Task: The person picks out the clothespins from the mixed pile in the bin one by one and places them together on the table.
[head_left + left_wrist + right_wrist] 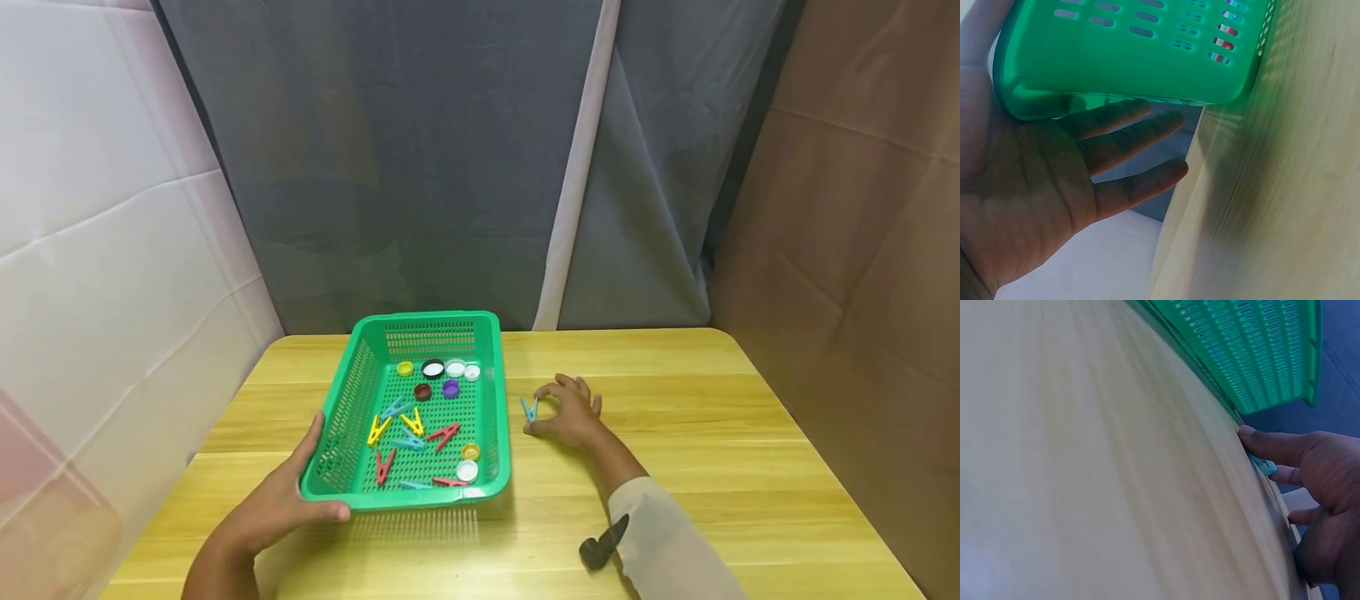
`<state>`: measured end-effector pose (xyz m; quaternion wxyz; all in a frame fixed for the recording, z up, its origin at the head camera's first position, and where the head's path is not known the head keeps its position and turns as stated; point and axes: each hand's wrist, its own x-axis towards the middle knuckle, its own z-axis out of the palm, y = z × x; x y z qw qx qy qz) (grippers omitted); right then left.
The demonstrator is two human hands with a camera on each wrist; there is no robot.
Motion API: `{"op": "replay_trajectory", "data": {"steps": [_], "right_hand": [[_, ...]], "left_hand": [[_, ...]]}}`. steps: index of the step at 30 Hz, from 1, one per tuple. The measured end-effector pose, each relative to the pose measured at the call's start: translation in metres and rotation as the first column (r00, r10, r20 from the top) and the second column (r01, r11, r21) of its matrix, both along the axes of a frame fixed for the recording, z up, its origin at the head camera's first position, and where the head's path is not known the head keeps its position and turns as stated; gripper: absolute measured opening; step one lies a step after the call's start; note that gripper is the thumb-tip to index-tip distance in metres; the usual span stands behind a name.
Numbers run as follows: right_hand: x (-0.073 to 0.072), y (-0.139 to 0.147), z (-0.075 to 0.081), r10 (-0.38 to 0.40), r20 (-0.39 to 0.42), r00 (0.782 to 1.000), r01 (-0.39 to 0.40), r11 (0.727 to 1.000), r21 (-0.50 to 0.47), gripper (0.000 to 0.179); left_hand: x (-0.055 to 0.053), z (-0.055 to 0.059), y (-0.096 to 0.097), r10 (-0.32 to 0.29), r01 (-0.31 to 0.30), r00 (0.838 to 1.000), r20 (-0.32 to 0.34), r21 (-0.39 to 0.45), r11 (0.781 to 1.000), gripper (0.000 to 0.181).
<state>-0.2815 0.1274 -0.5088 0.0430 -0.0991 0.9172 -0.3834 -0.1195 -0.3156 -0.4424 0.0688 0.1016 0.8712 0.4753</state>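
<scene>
A green plastic basket (504,400) stands on the wooden table. My left hand (273,504) holds its near left corner, thumb along the front rim and index finger up the left side. In the left wrist view the other fingers (1141,187) stretch out below the basket wall. To the right of the basket, my right hand (568,414) pinches a light blue clothespin (530,409) between thumb and index finger, low at the tabletop. The right wrist view shows only a bit of that clothespin (1265,465), the rest hidden behind the thumb.
Inside the basket lie several clothespins, among them a yellow one (378,429) and a red one (385,467), and several bottle caps, including a purple cap (451,389) and a white cap (467,472). A grey curtain (450,167) hangs behind the table (675,500).
</scene>
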Motion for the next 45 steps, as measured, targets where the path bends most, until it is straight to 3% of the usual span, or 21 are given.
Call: {"op": "replay_trajectory", "data": {"steps": [19,36,45], "right_hand": [[0.001,0.0,0.001,-0.012,-0.014,1.0,0.012,1.0,-0.006,0.062],[0.001,0.003,0.004,-0.026,0.048,0.999,0.028,0.999,-0.042,0.098],[0.001,0.007,0.022,0.032,0.071,0.997,-0.022,0.991,-0.133,0.096]], "left_hand": [[-0.004,0.003,0.0,-0.003,0.003,1.0,-0.012,-0.01,1.0,0.142],[-0.002,-0.004,-0.002,-0.007,0.007,1.0,-0.022,0.008,1.0,0.141],[-0.002,-0.001,0.0,-0.003,0.002,1.0,-0.015,-0.015,1.0,0.141]]}}
